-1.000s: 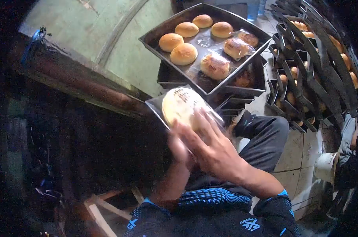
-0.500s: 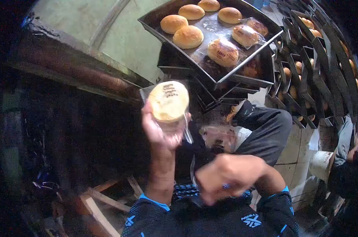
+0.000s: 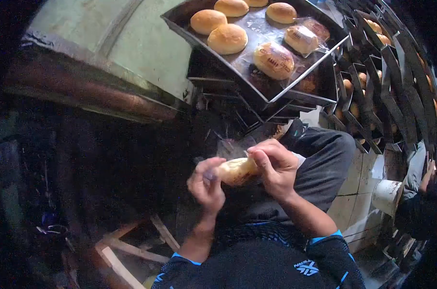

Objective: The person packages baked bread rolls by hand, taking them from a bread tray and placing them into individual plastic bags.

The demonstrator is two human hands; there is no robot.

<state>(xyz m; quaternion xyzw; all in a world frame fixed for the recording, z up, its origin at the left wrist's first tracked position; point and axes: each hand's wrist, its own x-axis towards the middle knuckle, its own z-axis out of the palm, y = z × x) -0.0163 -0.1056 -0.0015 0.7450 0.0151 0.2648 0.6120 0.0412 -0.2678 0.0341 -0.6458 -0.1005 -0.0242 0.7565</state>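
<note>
1. Head view: I see the bun (image 3: 234,172) in its clear bag (image 3: 226,147), low and centre, in front of a bent knee (image 3: 324,154).
2. My read on the left hand (image 3: 206,185): fingers curled shut around the bun's left end.
3. The right hand (image 3: 278,168) has fingers bunched together, clamped on the bun's right end.
4. The bun lies between both sets of fingertips, touching them.
5. A tray (image 3: 257,29) of more buns sits well above.

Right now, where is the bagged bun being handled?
At the centre of the head view, the bagged bun is gripped between the left hand and right hand, just below the tray of buns.
</note>
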